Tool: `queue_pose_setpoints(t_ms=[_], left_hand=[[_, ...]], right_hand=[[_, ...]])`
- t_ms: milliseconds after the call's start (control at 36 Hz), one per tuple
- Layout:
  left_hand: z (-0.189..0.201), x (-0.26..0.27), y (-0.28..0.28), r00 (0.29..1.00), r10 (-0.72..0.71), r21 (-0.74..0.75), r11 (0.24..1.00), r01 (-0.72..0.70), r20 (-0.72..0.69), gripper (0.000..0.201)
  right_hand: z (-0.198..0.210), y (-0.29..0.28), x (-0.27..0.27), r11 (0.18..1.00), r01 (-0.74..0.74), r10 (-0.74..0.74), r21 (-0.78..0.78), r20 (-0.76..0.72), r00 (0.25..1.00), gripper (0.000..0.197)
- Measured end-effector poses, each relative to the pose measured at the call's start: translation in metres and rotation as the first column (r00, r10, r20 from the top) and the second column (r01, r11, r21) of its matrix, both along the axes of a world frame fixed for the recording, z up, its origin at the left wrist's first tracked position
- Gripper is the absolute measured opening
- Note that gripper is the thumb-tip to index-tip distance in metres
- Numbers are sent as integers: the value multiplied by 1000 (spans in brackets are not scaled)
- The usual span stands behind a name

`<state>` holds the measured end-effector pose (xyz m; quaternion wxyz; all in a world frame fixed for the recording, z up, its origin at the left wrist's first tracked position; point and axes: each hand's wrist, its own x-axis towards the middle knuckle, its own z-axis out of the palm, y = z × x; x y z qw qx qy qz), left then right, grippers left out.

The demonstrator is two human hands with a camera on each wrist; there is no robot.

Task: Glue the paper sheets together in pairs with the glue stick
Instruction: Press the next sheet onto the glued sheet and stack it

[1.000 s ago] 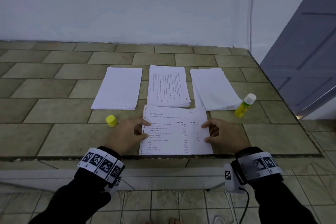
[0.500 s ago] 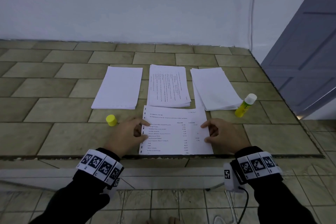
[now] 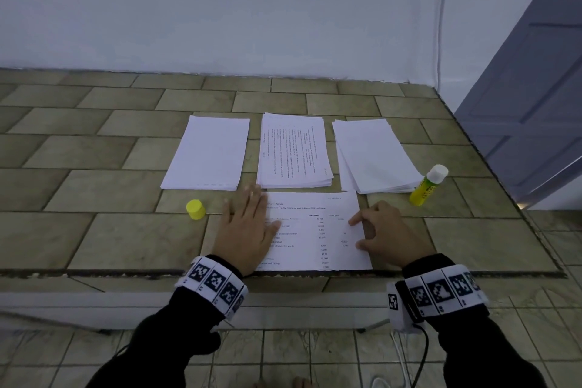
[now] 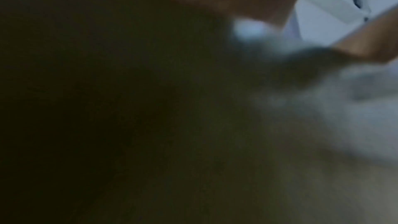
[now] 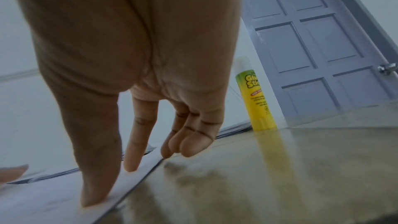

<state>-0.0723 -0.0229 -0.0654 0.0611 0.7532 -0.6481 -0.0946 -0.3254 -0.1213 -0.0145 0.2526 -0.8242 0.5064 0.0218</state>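
A printed sheet (image 3: 318,230) lies at the near edge of the tiled counter (image 3: 94,239). My left hand (image 3: 261,208) lies flat on its left part, fingers straight and pointing away from me. My right hand (image 3: 356,234) rests at the sheet's right edge, index finger and thumb (image 5: 94,193) touching the paper (image 5: 43,202) and the other fingers loosely curled over the counter. The yellow glue stick (image 3: 428,187) (image 5: 256,101) stands uncapped to the right, apart from both hands. Its yellow cap (image 3: 195,209) sits left of my left hand. The left wrist view is dark and blurred.
Behind the sheet lie three paper stacks: a blank one (image 3: 208,154) at the left, a printed one (image 3: 294,151) in the middle, a fanned blank one (image 3: 374,157) at the right. A white wall (image 3: 283,9) backs the counter. A grey door (image 3: 535,88) stands at the right.
My left hand has opened from curled fingers at the sheet's left edge to a flat palm, sliding forward and right onto the paper. The right hand has hardly moved.
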Motion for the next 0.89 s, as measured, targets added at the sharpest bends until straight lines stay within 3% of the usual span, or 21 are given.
queue_pose_setpoints(t_ms=[139,250,333,417,528,583,889], left_hand=[[-12,2,2,1000,12,-18,1000,-11,25,104],[-13,1,1,999,8,-15,1000,-8,41,100],[-15,2,3,999,7,-39,999,-5,37,83],[-18,3,3,998,-8,-68,998,12,54,75],[-20,3,2,996,-23,-118,992,33,81,73],[-21,3,1,996,-24,-134,990,36,91,66],[-21,3,2,997,19,-125,992,-10,70,70]], right_hand=[[5,10,10,986,-52,24,-161,-173,985,37],[2,27,37,948,-97,100,-303,-6,995,32],[-3,44,68,951,-223,234,-212,28,972,56],[-18,53,94,936,-314,316,-158,-7,949,65],[-39,50,112,912,-355,356,-205,-31,934,99],[-46,46,112,899,-372,364,-232,-76,928,106],[-54,11,42,945,-133,88,-299,-159,983,109]])
